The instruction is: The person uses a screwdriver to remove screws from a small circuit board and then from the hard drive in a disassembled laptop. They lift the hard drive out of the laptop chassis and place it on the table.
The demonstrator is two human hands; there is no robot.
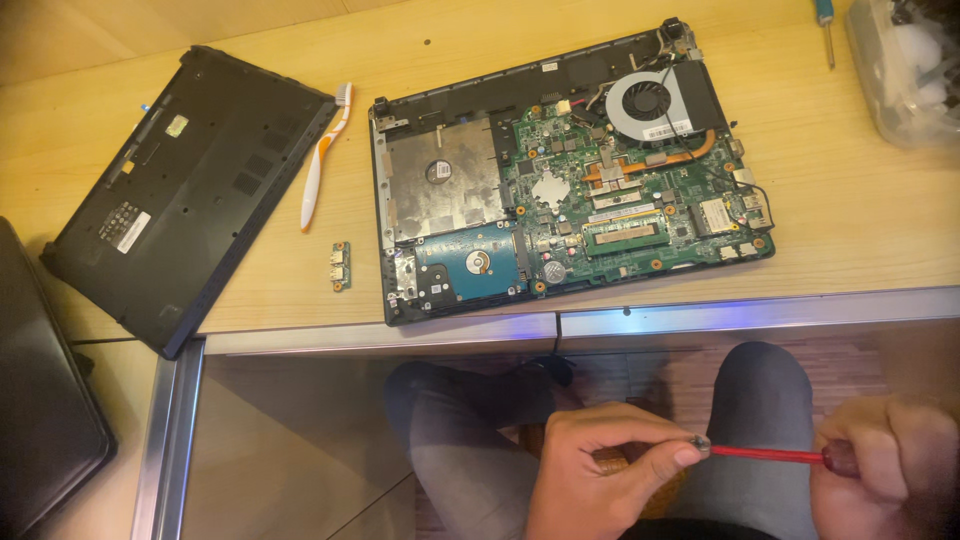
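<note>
Below the desk edge, over my lap, my right hand (pixel 885 465) grips the dark handle of a screwdriver with a red shaft (pixel 765 455). My left hand (pixel 600 470) pinches the tip of that shaft between thumb and forefinger; a small metal piece shows at the fingertips. On the wooden desk (pixel 850 200) lies an opened laptop (pixel 570 170) with its green circuit board, round fan (pixel 650 100) and a blue-labelled hard drive (pixel 470 265) exposed. Both hands are well away from it.
The laptop's black bottom cover (pixel 180 190) lies at the left, overhanging the desk edge. Beside it are a white and orange toothbrush (pixel 325 155) and a small green circuit board (pixel 341 265). A second screwdriver (pixel 826 25) and a clear plastic container (pixel 910 65) sit far right.
</note>
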